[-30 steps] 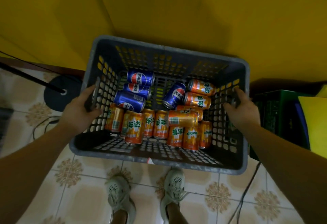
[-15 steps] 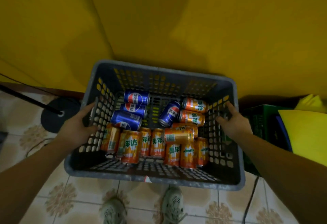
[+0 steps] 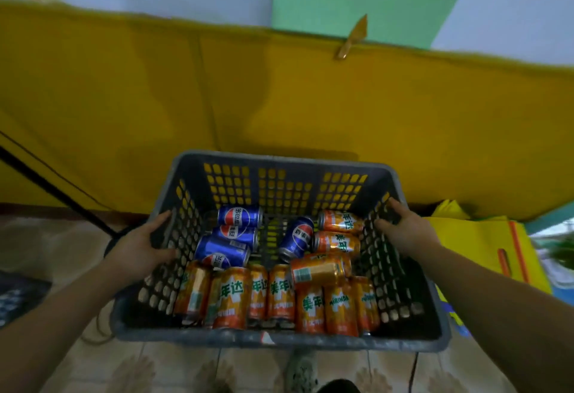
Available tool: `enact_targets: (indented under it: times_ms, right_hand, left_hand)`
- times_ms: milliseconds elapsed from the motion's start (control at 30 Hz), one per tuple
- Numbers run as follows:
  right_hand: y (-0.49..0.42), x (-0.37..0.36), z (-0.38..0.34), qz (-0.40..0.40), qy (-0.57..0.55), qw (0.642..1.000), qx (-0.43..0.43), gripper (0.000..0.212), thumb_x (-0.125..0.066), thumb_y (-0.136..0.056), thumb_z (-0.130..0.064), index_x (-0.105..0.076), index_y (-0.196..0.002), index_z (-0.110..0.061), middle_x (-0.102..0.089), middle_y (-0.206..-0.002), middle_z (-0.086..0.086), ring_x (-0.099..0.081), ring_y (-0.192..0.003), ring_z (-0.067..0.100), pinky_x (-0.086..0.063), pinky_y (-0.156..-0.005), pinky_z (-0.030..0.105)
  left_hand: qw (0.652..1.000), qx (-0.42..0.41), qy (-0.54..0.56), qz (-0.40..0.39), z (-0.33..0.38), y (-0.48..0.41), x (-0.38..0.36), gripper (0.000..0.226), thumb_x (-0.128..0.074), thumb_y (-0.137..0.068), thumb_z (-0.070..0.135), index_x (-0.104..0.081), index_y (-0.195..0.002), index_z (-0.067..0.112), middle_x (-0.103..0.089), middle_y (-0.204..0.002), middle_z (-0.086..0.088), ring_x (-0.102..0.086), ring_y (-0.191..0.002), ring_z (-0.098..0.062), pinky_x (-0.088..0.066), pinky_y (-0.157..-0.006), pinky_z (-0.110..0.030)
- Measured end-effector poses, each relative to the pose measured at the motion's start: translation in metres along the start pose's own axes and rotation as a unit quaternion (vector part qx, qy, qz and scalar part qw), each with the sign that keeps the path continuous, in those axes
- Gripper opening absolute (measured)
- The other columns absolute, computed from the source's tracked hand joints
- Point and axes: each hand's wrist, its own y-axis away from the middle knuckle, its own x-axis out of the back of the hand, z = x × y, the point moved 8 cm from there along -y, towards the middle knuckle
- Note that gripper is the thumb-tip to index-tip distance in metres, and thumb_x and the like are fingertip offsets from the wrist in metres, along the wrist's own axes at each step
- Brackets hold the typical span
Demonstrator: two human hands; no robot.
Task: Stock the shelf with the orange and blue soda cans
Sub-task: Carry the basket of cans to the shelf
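Note:
A grey perforated plastic crate (image 3: 279, 341) hangs in the air between my hands, above the tiled floor. My left hand (image 3: 141, 246) grips its left wall by the handle slot. My right hand (image 3: 403, 228) grips the right wall the same way. Inside lie several blue soda cans (image 3: 239, 216) on their sides at the back left and middle. Several orange soda cans (image 3: 234, 296) stand in a row along the near side, with more orange ones (image 3: 338, 242) lying at the back right. No shelf is in view.
A yellow cloth-covered surface (image 3: 310, 103) rises right behind the crate. A black stand pole (image 3: 56, 194) slants at the left, with cables on the tiled floor (image 3: 102, 364). Yellow and blue bags (image 3: 484, 243) sit at the right. My shoe (image 3: 302, 371) is below the crate.
The crate with the cans has risen off the floor in both hands. My view has tilted up, now showing the top of the yellow cloth and a green sheet on the wall.

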Motion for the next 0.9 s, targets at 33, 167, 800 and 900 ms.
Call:
enact_targets:
  times_ms: [33,167,800,900]
  right_hand:
    - [0.017,0.015,0.0,0.012,-0.002,1.0,-0.003,0.069,-0.056,-0.092,-0.049,-0.026,-0.151,-0.032,-0.049,-0.144,0.008,-0.055,-0.118,0.032,-0.051,-0.091,0.038]
    - [0.09,0.067,0.013,0.06,-0.023,0.997,-0.036,0.069,-0.057,-0.09,-0.052,-0.027,-0.15,-0.036,-0.057,-0.134,0.008,-0.062,-0.097,0.03,-0.056,-0.075,0.038]
    - [0.388,0.224,0.24,0.218,-0.062,0.952,-0.204,0.063,-0.056,-0.088,-0.054,-0.04,-0.145,-0.032,-0.065,-0.119,0.01,-0.066,-0.074,0.026,-0.057,-0.074,0.034]
    - [0.424,0.23,0.296,0.221,-0.064,0.942,-0.245,0.067,-0.056,-0.087,-0.055,-0.037,-0.147,-0.03,-0.058,-0.134,0.01,-0.064,-0.101,0.031,-0.054,-0.086,0.037]
  left_hand:
    - [1.0,-0.012,-0.005,-0.008,0.01,0.01,0.01,0.088,-0.076,-0.08,0.013,-0.026,-0.149,0.032,-0.053,-0.134,-0.011,-0.056,-0.102,-0.023,-0.051,-0.086,-0.039]
    - [0.996,-0.081,-0.012,-0.033,0.051,0.046,0.045,0.086,-0.077,-0.079,0.011,-0.029,-0.149,0.026,-0.047,-0.141,-0.014,-0.051,-0.103,-0.023,-0.047,-0.083,-0.033]
    - [0.926,-0.342,-0.09,-0.13,0.258,0.242,-0.022,0.09,-0.083,-0.073,0.017,-0.034,-0.148,0.025,-0.039,-0.15,-0.009,-0.057,-0.116,-0.037,-0.048,-0.088,-0.04]
    - [0.913,-0.358,-0.112,-0.158,0.278,0.275,-0.067,0.093,-0.084,-0.072,0.017,-0.033,-0.149,0.027,-0.038,-0.152,-0.008,-0.054,-0.119,-0.037,-0.048,-0.091,-0.044]
